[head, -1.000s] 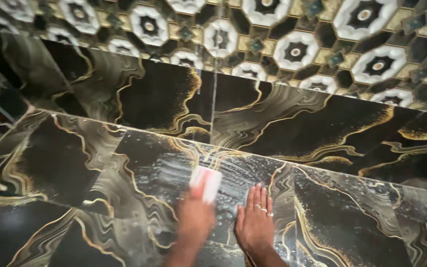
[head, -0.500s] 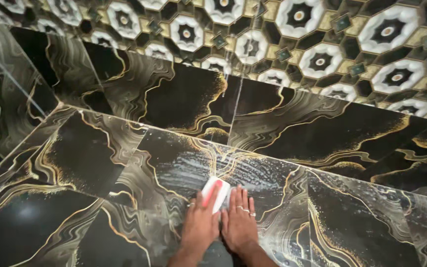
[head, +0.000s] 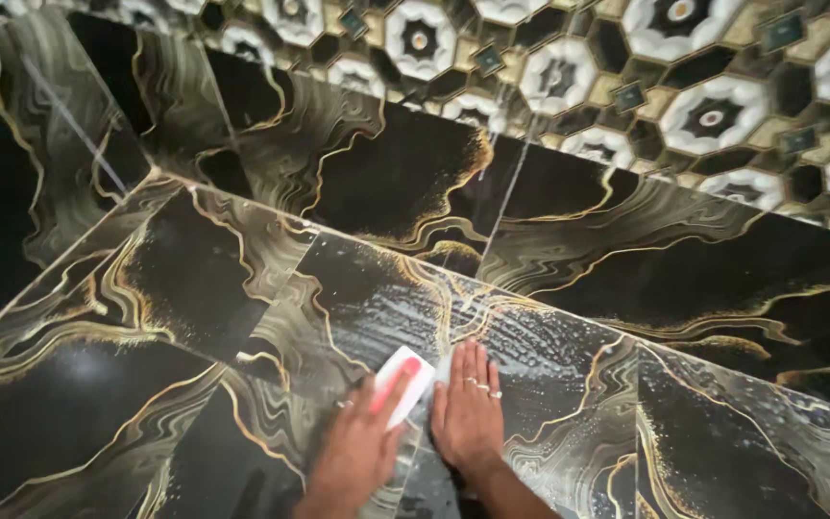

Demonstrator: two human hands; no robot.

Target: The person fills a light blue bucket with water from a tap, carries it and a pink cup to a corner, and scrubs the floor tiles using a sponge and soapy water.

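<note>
Just hands (head: 415, 423) — white sponge (head: 402, 383), wet tile (head: 549, 365)

- Black marble-look tiled surface (head: 194, 279), gold and grey veining, glossy.
- Wet, soapy streaks (head: 492, 332) across the middle tile.
- White sponge (head: 403, 383) pressed flat on it.
- Right hand (head: 468, 413) lies palm-down just beside the sponge.

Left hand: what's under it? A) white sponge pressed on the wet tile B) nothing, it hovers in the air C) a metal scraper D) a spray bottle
A: the left hand lies on a white sponge against the soapy dark tile, while the right hand rests flat beside it.
</note>
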